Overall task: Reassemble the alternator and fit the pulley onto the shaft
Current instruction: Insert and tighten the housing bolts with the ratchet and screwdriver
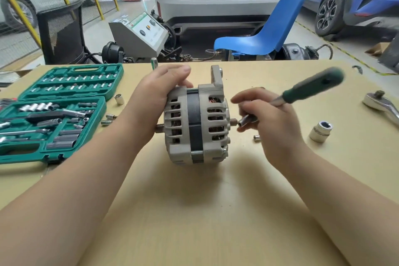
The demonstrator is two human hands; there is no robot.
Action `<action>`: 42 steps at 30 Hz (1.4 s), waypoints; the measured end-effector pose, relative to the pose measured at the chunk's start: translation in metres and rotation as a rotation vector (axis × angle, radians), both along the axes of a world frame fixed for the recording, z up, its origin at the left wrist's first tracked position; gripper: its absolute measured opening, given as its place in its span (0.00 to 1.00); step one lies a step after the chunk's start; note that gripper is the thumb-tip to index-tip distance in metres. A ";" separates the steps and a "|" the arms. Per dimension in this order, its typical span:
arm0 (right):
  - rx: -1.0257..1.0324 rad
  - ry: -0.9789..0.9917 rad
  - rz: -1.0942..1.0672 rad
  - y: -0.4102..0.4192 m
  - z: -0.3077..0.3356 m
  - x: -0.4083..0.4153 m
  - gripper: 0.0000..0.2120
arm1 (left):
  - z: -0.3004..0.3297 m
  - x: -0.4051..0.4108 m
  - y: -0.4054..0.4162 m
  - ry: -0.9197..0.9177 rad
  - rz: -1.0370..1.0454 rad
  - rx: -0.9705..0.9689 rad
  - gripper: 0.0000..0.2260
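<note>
The alternator (195,125) stands on its edge near the middle of the counter (216,211), its shaft lying left to right with a threaded end poking out at the left and a stub at the right. My left hand (159,97) curls over its far-left housing and steadies it. My right hand (265,114) pinches the metal shank of a green-handled socket driver (302,95), whose socket tip sits just beside the right-hand stub, not yet plainly seated.

I judge the main risk to be the round body rolling toward me if I push sideways with the driver, since only one hand holds it. The handle is blurred, so the tool is moving; a tip that meets the fastener crooked could slip off and round it, or jab my fingers. Loose sockets (320,131) lie near on the right, a ratchet (380,103) farther right, and the open socket case (54,112) on the left; a sliding alternator could knock them away. No pulley shows anywhere.
</note>
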State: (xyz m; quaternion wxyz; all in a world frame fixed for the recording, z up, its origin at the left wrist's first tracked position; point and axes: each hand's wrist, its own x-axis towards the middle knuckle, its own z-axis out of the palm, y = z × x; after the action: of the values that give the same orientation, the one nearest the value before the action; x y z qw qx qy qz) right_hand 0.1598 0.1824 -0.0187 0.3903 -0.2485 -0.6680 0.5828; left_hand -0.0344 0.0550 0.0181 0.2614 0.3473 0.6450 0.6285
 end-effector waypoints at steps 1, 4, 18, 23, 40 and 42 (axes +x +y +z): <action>-0.017 -0.033 0.002 0.000 -0.002 -0.002 0.16 | 0.002 0.002 0.000 -0.028 -0.010 -0.061 0.16; -0.057 -0.106 -0.024 0.001 -0.009 -0.005 0.18 | 0.007 0.006 0.001 -0.076 0.004 -0.141 0.10; -0.859 0.421 0.388 -0.016 0.021 0.011 0.28 | -0.004 0.011 -0.024 0.097 -0.223 0.191 0.11; -0.827 0.416 0.432 -0.027 0.030 0.016 0.31 | -0.006 0.006 -0.029 0.124 -0.335 0.234 0.13; -0.856 0.565 0.807 -0.039 0.037 0.028 0.22 | -0.002 -0.027 0.000 -0.119 -0.607 0.104 0.20; -0.833 0.562 0.807 -0.041 0.035 0.028 0.23 | -0.002 -0.031 0.001 -0.155 -0.643 0.114 0.20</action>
State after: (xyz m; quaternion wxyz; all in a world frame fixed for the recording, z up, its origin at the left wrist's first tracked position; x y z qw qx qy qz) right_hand 0.1878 0.1418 0.0164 0.1713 0.0538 -0.2990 0.9372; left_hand -0.0652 0.0562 0.0159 0.4748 0.4983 0.4442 0.5735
